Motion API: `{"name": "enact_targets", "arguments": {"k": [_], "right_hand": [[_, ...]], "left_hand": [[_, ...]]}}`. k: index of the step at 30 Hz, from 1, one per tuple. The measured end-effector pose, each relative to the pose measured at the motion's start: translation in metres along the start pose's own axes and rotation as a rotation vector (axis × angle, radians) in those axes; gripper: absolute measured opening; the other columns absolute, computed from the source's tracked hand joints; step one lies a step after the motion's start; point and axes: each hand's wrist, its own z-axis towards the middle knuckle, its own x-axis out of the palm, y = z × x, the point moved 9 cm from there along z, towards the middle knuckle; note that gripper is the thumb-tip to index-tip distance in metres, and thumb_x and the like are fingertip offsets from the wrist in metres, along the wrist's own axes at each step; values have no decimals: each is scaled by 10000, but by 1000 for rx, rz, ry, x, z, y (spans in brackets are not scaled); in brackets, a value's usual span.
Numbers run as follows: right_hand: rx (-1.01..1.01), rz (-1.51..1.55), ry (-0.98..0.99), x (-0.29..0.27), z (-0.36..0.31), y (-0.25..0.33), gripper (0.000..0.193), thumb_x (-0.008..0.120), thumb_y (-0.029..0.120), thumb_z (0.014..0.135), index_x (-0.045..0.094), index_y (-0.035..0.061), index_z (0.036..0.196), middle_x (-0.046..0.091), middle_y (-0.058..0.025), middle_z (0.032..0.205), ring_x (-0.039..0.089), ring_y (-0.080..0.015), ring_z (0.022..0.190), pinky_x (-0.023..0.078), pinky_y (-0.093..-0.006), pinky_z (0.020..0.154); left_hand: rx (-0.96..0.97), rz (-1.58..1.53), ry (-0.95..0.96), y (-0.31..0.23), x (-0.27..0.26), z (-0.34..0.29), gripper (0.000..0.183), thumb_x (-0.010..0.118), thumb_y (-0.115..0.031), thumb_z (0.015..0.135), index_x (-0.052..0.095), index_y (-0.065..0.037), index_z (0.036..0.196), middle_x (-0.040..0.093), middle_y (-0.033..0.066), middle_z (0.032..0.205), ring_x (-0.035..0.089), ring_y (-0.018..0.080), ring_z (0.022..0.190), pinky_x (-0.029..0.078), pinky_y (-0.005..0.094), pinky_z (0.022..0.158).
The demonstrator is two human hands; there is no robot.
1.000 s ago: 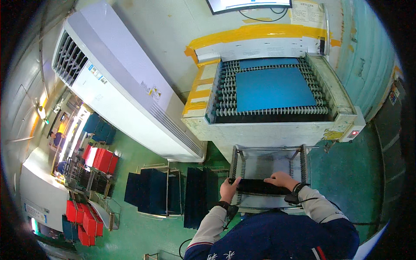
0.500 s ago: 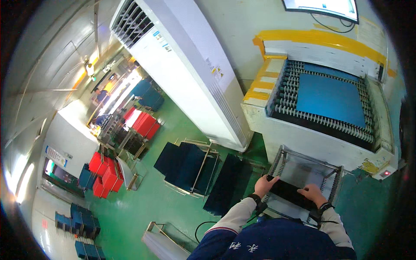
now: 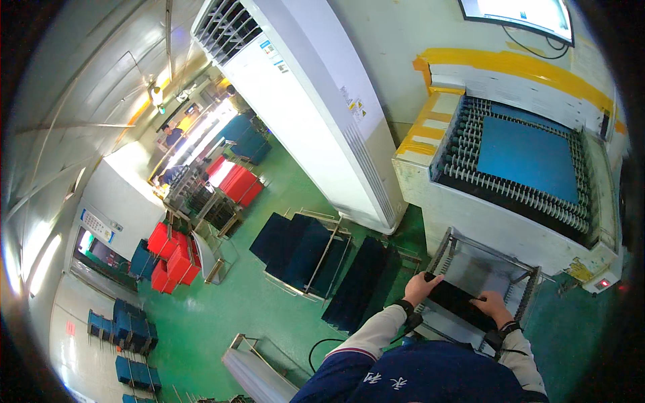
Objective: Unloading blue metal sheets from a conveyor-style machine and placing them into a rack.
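Observation:
Low in front of me, a black oblong piece (image 3: 458, 304) lies across a metal rack (image 3: 484, 253) with toothed sides. It may be a stack of dark panels seen edge-on, but single sheets cannot be made out. My left hand (image 3: 422, 289) is closed on its left end, thumb on top. Toward the other end, my right hand (image 3: 495, 309) grips it with bent fingers. Just beyond the rack, a flat blue panel (image 3: 527, 158) rests on the rollers of a white conveyor machine (image 3: 463, 211).
A tall white air conditioner (image 3: 316, 101) stands left of the machine. Racks of dark panels (image 3: 302, 252) and another dark stack (image 3: 363, 282) stand on the green floor. Farther left are red panels (image 3: 180, 258). A rack with a pale sheet (image 3: 259, 369) lies near my left arm.
My view has turned slightly left, so the surroundings sit a little farther right in the picture. Both hands keep their hold on the black oblong piece in the rack.

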Motion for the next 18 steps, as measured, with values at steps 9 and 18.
{"name": "enact_targets", "arguments": {"k": [9, 18], "right_hand": [[71, -2, 55, -1, -1, 3, 475, 765, 505, 767, 758, 40, 864, 708, -193, 803, 682, -382, 777, 516, -437, 696], [66, -6, 51, 1, 0, -6, 479, 776, 508, 760, 759, 40, 863, 711, -191, 805, 691, -366, 771, 523, -428, 697]], "left_hand": [[-15, 9, 3, 6, 2, 1, 939, 602, -768, 775, 631, 73, 1193, 683, 270, 1106, 658, 387, 1070, 511, 431, 921], [-32, -11, 46, -7, -2, -4, 940, 614, -764, 768, 631, 78, 1185, 693, 260, 1076, 667, 380, 1049, 516, 429, 905]]}}
